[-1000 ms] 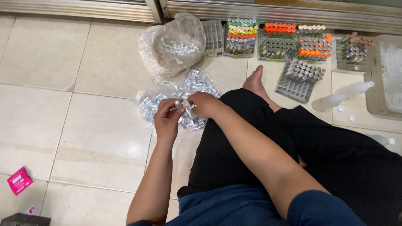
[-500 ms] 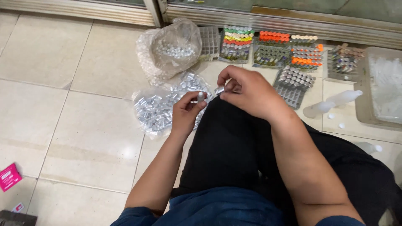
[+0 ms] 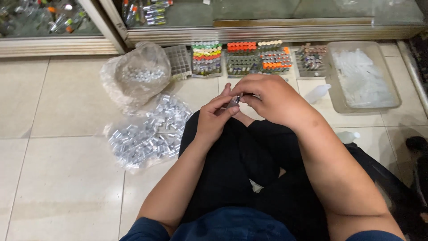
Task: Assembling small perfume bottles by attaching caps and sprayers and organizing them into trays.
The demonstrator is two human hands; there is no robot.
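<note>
Seated cross-legged on a tiled floor (image 3: 62, 187), black trousers and blue top in view from above. Left hand (image 3: 213, 119) raised over the lap, fingers closed narrowly around one end of a small vial (image 3: 233, 102), thumb on top. Right hand (image 3: 267, 99) just beside it, touching, fingers curled over the other end of the same vial, so that much of it is hidden. Vial held between both hands, above the knees, tilted, its contents too small to tell. Left of the left hand, on the floor, a flat clear bag of silvery caps (image 3: 147, 134), spread open. Beyond that, farther left and away from the body, a bunched clear bag (image 3: 133, 76) with more small pieces inside. Past both hands, against a metal-framed glass cabinet (image 3: 267, 18), a row of racks of capped vials (image 3: 243, 58), caps green, red, orange, grey. Right of the right hand, a small white squeeze bottle (image 3: 317, 93) lying down, and beyond it a clear plastic tub (image 3: 363, 78) of whitish pieces.
</note>
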